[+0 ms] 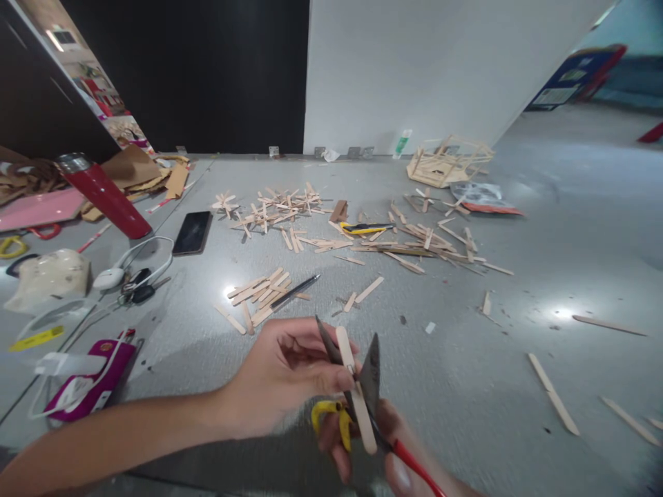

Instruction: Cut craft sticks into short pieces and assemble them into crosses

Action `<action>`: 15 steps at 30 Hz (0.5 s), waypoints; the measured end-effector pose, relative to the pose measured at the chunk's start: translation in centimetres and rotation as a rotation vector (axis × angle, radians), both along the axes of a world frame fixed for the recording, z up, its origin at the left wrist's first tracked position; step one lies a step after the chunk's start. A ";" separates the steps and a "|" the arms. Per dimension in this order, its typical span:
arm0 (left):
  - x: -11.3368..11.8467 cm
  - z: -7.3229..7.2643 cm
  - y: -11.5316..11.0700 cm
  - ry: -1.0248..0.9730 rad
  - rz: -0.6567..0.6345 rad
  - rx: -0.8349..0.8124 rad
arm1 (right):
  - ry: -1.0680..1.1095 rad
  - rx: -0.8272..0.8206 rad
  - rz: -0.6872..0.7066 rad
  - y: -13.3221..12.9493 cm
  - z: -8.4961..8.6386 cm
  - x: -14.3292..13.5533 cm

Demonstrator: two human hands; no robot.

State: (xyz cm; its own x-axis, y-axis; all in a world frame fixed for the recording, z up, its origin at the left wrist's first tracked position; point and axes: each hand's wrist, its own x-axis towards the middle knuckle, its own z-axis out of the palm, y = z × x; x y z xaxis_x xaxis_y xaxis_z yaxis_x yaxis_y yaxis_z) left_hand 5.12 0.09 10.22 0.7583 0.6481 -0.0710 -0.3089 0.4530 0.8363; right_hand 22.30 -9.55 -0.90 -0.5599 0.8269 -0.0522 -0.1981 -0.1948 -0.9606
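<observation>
Scissors [371, 373], red-and-yellow-handled, steel-bladed, gape in the right hand [409, 431] at one pale flat wooden stick [365, 421], apparently uncut yet, pinched by the left hand [290, 373].

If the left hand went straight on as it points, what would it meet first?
The left hand, pinching a pale wooden stick, would probably meet the dark metal scissor blade just beyond it; depth is unclear.

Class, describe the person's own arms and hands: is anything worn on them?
The left forearm is bare: no sleeve, watch or bracelet shows. The left hand and right hand have no gloves, and no rings are visible. The right hand is partly hidden.
</observation>
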 end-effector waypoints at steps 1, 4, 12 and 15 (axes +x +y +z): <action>0.0 -0.1 0.0 -0.003 0.005 -0.006 | -0.002 0.000 -0.019 -0.1 0.0 0.0; -0.1 -0.3 0.1 -0.017 0.025 -0.045 | 0.035 0.014 -0.037 -0.3 0.2 0.0; 0.0 0.0 0.0 0.014 0.033 -0.053 | 0.072 -0.016 -0.100 -0.7 0.9 -0.1; 0.0 0.4 0.0 0.042 0.046 0.004 | 0.031 -0.021 -0.124 -0.7 1.2 -0.2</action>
State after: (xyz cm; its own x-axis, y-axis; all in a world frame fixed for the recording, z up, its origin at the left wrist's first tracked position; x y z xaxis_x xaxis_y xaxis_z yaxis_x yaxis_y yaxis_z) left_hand 5.09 0.06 10.61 0.7241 0.6824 -0.1000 -0.2936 0.4361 0.8506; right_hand 22.13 -10.25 0.32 -0.4547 0.8890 -0.0544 -0.2515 -0.1868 -0.9497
